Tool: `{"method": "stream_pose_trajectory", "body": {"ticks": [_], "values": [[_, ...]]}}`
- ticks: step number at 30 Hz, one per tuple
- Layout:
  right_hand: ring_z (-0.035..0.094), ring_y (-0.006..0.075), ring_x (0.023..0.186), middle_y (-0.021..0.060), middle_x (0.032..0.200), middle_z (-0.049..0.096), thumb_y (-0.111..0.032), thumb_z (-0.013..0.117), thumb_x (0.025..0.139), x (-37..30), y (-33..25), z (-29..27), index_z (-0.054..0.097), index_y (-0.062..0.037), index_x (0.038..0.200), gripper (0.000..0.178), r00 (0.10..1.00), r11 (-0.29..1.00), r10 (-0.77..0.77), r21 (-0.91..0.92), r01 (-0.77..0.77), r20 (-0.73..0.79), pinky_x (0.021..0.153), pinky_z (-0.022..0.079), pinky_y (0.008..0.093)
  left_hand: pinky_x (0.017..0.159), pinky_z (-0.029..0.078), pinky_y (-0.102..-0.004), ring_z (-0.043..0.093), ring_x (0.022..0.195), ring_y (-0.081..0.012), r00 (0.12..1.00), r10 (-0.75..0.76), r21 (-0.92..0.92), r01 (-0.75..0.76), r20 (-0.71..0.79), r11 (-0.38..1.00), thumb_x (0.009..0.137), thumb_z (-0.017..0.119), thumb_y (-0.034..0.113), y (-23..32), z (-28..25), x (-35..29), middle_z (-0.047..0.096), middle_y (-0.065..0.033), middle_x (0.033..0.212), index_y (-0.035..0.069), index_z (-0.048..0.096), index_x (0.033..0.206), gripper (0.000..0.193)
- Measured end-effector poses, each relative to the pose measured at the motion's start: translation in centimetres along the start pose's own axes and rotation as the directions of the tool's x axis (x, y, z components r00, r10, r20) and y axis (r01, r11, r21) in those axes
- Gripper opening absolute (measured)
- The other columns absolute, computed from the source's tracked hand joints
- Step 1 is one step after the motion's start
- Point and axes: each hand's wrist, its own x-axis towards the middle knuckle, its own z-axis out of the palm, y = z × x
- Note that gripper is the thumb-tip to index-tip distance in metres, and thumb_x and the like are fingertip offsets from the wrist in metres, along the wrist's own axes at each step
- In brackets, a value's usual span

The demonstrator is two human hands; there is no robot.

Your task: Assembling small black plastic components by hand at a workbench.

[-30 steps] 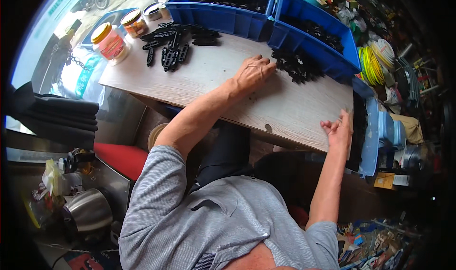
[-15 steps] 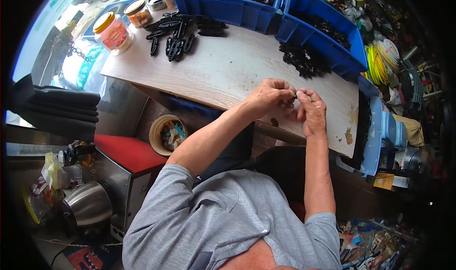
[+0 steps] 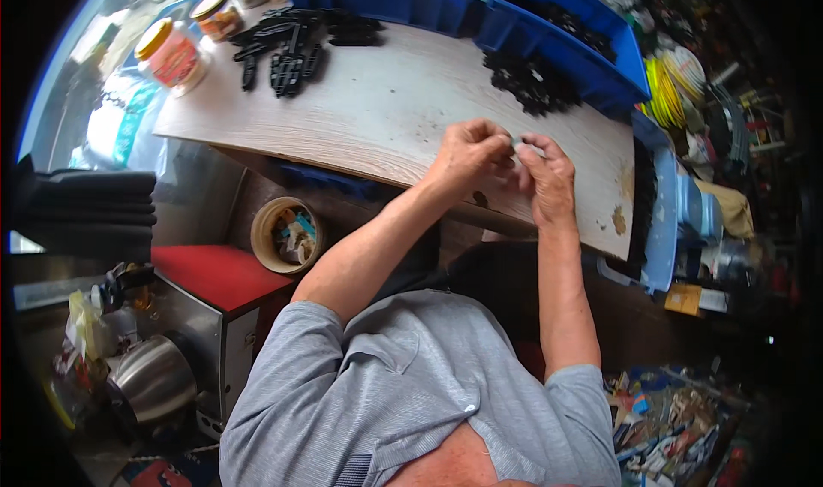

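Observation:
Above the near edge of the pale wooden table (image 3: 386,101), my two hands meet fingertip to fingertip. My left hand (image 3: 473,153) is closed in a pinch, thumb against fingers. My right hand (image 3: 546,178) pinches from the other side, its thumb and forefinger nearly touching the left fingertips. A tiny dark piece seems to sit between them, mostly hidden by the fingers and too small to name. Beyond the hands lies a heap of small black parts (image 3: 531,84). Long black slotted pieces (image 3: 291,54) are piled at the far left of the table.
Blue bins (image 3: 561,50) with black parts line the table's far side. Jars (image 3: 171,58) stand at the far left corner. A round waste bin (image 3: 287,234) and a red-topped metal cabinet (image 3: 214,285) are left of my legs. A light blue crate (image 3: 664,230) adjoins the right edge.
The whole view has shifted, so the table and bins appear further up and left. Both hands stay together, with the fingers slightly rearranged around the tiny piece.

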Motion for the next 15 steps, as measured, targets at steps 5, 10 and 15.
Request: {"method": "stream_pose_trajectory", "body": {"ticks": [5, 10, 15], "values": [[0.051, 0.0089, 0.049, 0.0006, 0.057, 0.055, -0.014, 0.075, 0.086, 0.29, 0.25, -0.68, 0.063, -0.0013, 0.113, 0.032, 0.998, 1.0, -0.012, 0.003, 0.012, 0.056, 0.051, 0.049, 0.0265, 0.065, 0.056, -0.0259, 0.063, 0.069, -0.0136, 1.0, 0.014, 0.018, -0.014, 0.008, 1.0, 0.093, 0.064, 0.008, 0.24, 0.17, 0.16, 0.062, -0.0062, 0.079, -0.002, 0.062, 0.093, 0.01], [0.05, 0.0076, 0.049, -0.0008, 0.064, 0.058, -0.013, 0.074, 0.087, 0.44, 0.11, -0.1, 0.063, -0.002, 0.11, 0.028, 0.997, 1.0, -0.028, 0.003, 0.028, 0.074, 0.05, 0.049, 0.0258, 0.065, 0.055, -0.0257, 0.064, 0.07, -0.0132, 1.0, 0.017, 0.05, -0.016, -0.018, 0.999, 0.093, 0.064, 0.008, 0.59, -0.03, -0.28, 0.063, -0.0063, 0.081, -0.002, 0.063, 0.094, 0.01], [0.052, 0.0098, 0.048, 0.0001, 0.061, 0.055, -0.016, 0.072, 0.089, -0.05, -0.05, -0.48, 0.061, -0.0037, 0.1, 0.02, 0.999, 0.999, 0.014, -0.052, -0.012, 0.03, 0.049, 0.051, 0.0277, 0.068, 0.053, -0.0273, 0.065, 0.073, -0.0131, 0.995, 0.092, 0.417, -0.097, 0.031, 0.904, 0.092, 0.066, 0.013, 0.59, -0.31, -0.45, 0.066, -0.0073, 0.079, -0.003, 0.065, 0.094, 0.017]]}}
